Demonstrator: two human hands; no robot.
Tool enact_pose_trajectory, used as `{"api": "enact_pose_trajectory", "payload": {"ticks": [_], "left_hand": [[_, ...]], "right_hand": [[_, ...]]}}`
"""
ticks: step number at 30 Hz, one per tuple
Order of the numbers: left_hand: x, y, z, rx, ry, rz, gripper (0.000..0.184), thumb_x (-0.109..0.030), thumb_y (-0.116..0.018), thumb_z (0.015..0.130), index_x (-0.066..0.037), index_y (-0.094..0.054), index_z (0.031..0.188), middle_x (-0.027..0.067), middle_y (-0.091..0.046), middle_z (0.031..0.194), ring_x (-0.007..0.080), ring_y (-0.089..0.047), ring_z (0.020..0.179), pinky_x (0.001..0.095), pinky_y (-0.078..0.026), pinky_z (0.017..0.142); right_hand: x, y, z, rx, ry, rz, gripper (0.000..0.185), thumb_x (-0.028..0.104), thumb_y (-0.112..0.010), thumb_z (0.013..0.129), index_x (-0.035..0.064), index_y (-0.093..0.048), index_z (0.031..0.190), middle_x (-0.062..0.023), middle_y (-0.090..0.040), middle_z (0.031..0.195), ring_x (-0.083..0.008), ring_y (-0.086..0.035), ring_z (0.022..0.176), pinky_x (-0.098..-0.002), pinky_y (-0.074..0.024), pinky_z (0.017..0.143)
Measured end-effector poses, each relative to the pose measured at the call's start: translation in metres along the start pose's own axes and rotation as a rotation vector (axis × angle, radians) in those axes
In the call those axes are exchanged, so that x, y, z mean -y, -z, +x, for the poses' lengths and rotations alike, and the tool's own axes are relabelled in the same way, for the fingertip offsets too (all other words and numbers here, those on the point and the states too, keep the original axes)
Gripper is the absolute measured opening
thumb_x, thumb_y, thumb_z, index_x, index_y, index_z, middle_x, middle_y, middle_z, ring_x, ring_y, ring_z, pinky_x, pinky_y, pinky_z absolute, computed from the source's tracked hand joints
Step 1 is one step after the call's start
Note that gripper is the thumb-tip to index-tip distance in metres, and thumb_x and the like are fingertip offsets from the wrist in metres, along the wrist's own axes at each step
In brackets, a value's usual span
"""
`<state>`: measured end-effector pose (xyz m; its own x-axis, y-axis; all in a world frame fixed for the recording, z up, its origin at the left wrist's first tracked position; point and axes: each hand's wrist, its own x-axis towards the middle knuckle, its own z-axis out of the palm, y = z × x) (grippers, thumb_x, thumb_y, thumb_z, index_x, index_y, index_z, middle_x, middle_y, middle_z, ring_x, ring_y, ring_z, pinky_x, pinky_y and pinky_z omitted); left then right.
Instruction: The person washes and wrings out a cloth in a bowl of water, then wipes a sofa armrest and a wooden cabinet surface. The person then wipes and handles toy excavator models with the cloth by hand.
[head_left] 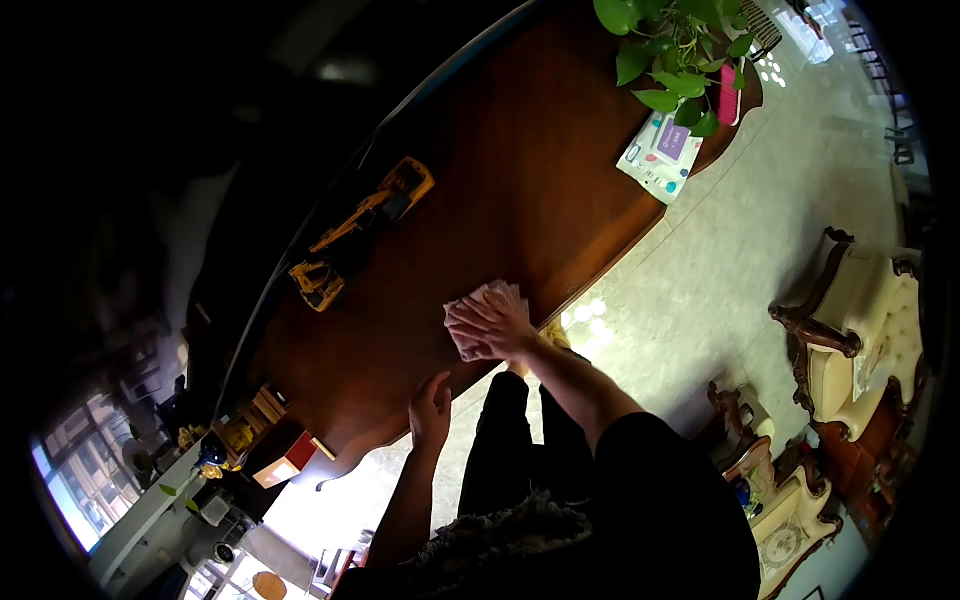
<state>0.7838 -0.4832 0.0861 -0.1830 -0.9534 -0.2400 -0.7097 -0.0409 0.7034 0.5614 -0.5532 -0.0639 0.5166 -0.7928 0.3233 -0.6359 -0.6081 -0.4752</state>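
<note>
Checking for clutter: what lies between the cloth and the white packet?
Only bare brown tabletop lies between the cloth and the white packet in the head view.

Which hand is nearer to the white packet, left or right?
Right. The right hand rests on a cloth, below and left of the packet in the picture; the left hand is farther off, by the table edge.

cloth (pixel 512 292) — pale pinkish, rumpled | lying flat on brown wooden table (pixel 520 150) — close to its edge
</note>
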Motion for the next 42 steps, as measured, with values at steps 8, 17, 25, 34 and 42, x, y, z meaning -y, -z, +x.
{"api": "enact_pose_trajectory", "payload": {"ticks": [8,17,25,34,42], "left_hand": [[-0.029,-0.041,0.022,0.095,0.036,-0.061,0.029,-0.004,-0.063,0.093,-0.003,-0.065,0.122,0.0172,-0.069,0.117,0.0336,-0.066,0.108,0.0400,-0.056,0.088],[-0.132,-0.114,0.050,-0.044,0.140,-0.074,0.028,-0.003,-0.062,0.094,-0.004,-0.067,0.122,0.0145,-0.070,0.115,0.0292,-0.068,0.104,0.0390,-0.053,0.092],[-0.261,-0.187,0.169,-0.220,-0.040,-0.078,0.024,-0.005,-0.061,0.096,-0.002,-0.067,0.118,0.0158,-0.070,0.115,0.0310,-0.067,0.107,0.0382,-0.052,0.094],[-0.309,-0.295,0.348,-0.179,-0.156,0.000,0.054,-0.021,-0.068,0.093,-0.006,-0.048,0.141,0.0226,-0.061,0.127,0.0424,-0.060,0.113,0.0473,-0.049,0.098],[-0.320,-0.341,0.397,0.135,0.001,-0.187,0.075,-0.041,-0.088,0.071,-0.004,-0.058,0.129,0.0183,-0.070,0.110,0.0289,-0.070,0.094,0.0414,-0.055,0.084]], "right_hand": [[-0.144,0.110,0.052,0.069,-0.150,-0.305,0.082,0.067,-0.056,0.085,0.0331,-0.035,0.156,0.0001,-0.020,0.168,-0.0296,-0.014,0.155,-0.0569,-0.0055,0.124],[-0.251,0.180,0.092,0.102,-0.312,-0.475,0.073,0.064,-0.041,0.095,0.0306,-0.029,0.159,0.0008,-0.014,0.170,-0.0276,-0.014,0.154,-0.0597,-0.0055,0.122],[-0.186,0.145,-0.014,0.116,-0.237,-0.226,0.077,0.053,-0.055,0.091,0.0238,-0.032,0.158,-0.0097,-0.018,0.168,-0.0361,-0.014,0.154,-0.0623,-0.0122,0.122],[-0.188,0.131,-0.048,0.220,-0.052,-0.840,0.074,0.048,-0.048,0.094,0.0259,-0.023,0.160,-0.0049,-0.012,0.169,-0.0288,-0.011,0.156,-0.0552,-0.0137,0.124],[-0.179,0.174,-0.040,0.050,-0.104,-0.344,0.065,0.048,-0.046,0.096,0.0224,-0.039,0.155,-0.0039,-0.030,0.165,-0.0287,-0.022,0.154,-0.0502,-0.0130,0.124]]}}
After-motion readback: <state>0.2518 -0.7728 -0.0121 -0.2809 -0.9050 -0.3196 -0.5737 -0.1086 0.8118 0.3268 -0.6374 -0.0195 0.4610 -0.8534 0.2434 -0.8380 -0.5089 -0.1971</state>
